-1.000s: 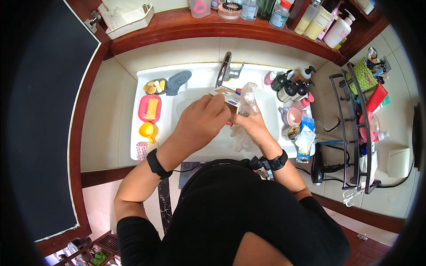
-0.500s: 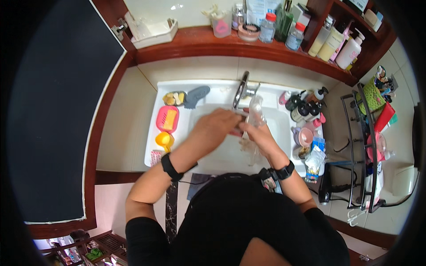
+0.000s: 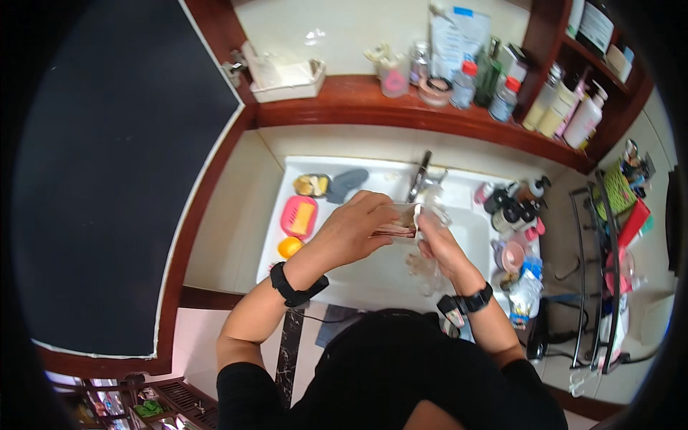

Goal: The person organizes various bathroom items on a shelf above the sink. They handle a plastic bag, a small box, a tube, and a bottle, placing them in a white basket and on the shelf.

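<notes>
Small box (image 3: 405,218) over the white sink (image 3: 358,276), held up between both hands. Much of it is lost to me: the left hand (image 3: 355,228) covers its left part, the right hand's fingers its right end. I can make out pale edges and brownish contents or inner walls; which, I cannot tell. Left hand closed on the box, fingers over the far side, thumb beneath. Right hand closed on clear plastic (image 3: 426,274), its thumb by the box's right end; how firmly it touches the box I cannot read.

Yellow cup (image 3: 289,248) partly behind the left forearm. Faucet (image 3: 420,175) smeared by blur. Dark bottles (image 3: 510,213) at the right rim crowd together; no clean count from here.

Plastic is thin, crumpled, see-through, hanging below the right hand and showing above it. Pink dish (image 3: 299,218) rounded, with a yellow block on it. Grey piece (image 3: 347,185) flat and matte beside an oval dish (image 3: 312,185) of yellowish lumps. Shelf (image 3: 344,107) of glossy red-brown wood.

Counts: one box in hand; two black wristbands (image 3: 294,287), one per wrist; two red-capped bottles (image 3: 464,84) on the shelf; one pink mug (image 3: 510,256); one green basket (image 3: 615,190).
</notes>
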Motion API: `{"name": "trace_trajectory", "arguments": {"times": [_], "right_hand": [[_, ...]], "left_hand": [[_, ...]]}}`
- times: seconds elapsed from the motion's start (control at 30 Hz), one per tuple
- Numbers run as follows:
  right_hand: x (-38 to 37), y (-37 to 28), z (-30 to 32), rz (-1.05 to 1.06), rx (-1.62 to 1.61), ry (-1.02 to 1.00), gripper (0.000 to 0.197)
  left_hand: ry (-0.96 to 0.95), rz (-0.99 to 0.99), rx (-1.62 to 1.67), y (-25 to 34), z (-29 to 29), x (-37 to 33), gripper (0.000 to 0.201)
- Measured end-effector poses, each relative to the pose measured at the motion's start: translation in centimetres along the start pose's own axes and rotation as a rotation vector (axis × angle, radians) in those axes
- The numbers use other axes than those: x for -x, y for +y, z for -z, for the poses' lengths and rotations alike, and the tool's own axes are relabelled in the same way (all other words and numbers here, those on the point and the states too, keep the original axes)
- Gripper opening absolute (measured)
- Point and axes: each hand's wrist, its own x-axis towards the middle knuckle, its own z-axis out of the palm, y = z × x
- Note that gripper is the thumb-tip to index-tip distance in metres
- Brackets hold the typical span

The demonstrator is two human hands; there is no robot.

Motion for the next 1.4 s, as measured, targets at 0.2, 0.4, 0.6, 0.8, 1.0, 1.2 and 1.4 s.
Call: {"name": "trace_trajectory", "arguments": {"times": [0.2,0.4,0.6,0.8,1.0,1.2,1.4], "right_hand": [[1.0,-0.5,1.1,0.028,-0.079,0.105,0.055],[1.8,0.8,1.8,0.003,-0.127,0.079,0.051],[3.2,1.7,3.6,0.048,-0.235,0.133,0.047],[3.6,2.7,4.2,0.033,-0.266,0.180,0.045],[3.7,2.7,3.7,0.023,-0.251,0.182,0.044],[3.2,2.9,3.3,0.015,-0.239,0.176,0.045],[3.3,2.9,2.8,0.003,-0.253,0.169,0.046]], "left_hand": [[0.510,0.259,-0.189,-3.5,10.3,-5.4,0.068],[0.670,0.387,-0.685,-12.3,19.5,-11.5,0.067],[0.399,0.614,-0.707,-17.0,19.8,-15.3,0.078],[0.445,0.655,-0.593,-18.7,16.8,-16.0,0.092],[0.460,0.586,-0.659,-18.3,16.3,-15.7,0.089],[0.295,0.642,-0.860,-16.7,18.4,-15.0,0.060],[0.194,0.691,-0.994,-16.1,18.2,-14.9,0.054]]}}
